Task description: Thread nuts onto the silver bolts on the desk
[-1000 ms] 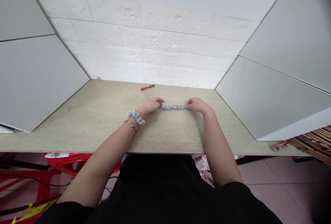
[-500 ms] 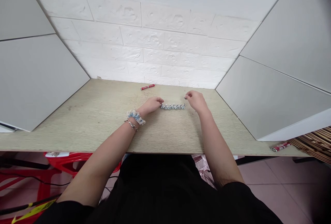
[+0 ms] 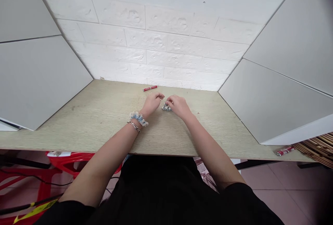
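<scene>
On the board table top (image 3: 104,114), a row of small silvery metal pieces (image 3: 164,107) lies in front of me, several of them close together. My right hand (image 3: 179,106) is over the row and covers most of it. Its thumb and forefinger are pinched on a small silvery metal piece at the row's left end; the exact kind is too small to tell. Just left of the row, my left hand (image 3: 153,102) is held with its fingers stretched out and nothing in them. A scrunchie (image 3: 138,117) and a chain bracelet (image 3: 134,126) are on my left wrist.
Behind my left hand lies a red tube (image 3: 150,88) by the white brick-pattern wall (image 3: 182,48). Grey panels (image 3: 39,79) flank the table. Another red tube (image 3: 284,150) and a woven brown item (image 3: 314,148) are at the right front edge. A red stool (image 3: 67,162) stands below.
My right hand has moved left, from beyond the row's right end to its left end, now hiding most of it. My left hand's fingers have come off the row's left end.
</scene>
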